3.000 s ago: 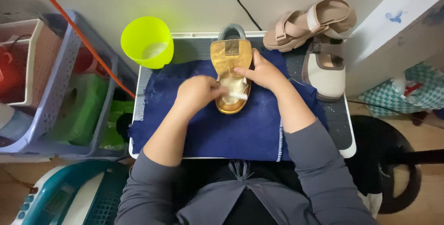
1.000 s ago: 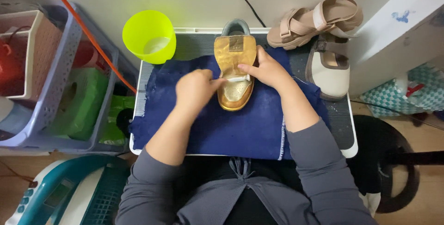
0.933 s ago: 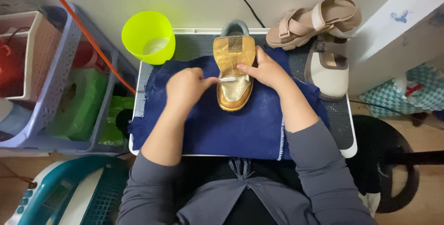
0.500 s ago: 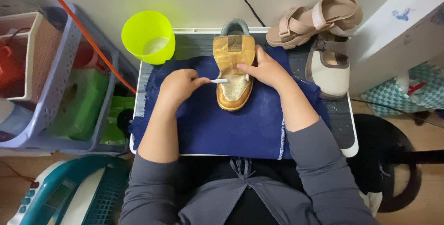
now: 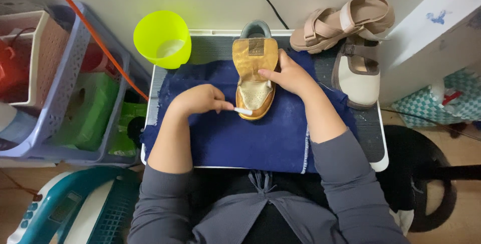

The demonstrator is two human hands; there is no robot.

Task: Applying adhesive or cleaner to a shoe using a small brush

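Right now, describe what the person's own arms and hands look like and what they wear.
Both arms wear long grey sleeves, pushed up so the forearms are bare. The left hand and right hand are bare: no gloves, and no rings, watch or bracelet that I can make out.

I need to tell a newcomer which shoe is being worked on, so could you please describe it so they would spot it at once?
Start at the blue cloth over the white tray. At its top centre lies a tan-yellow shoe, steadied by the right hand, while the left hand holds a small white piece against its toe. Unlike the beige sandals beside it, it is closed and golden.
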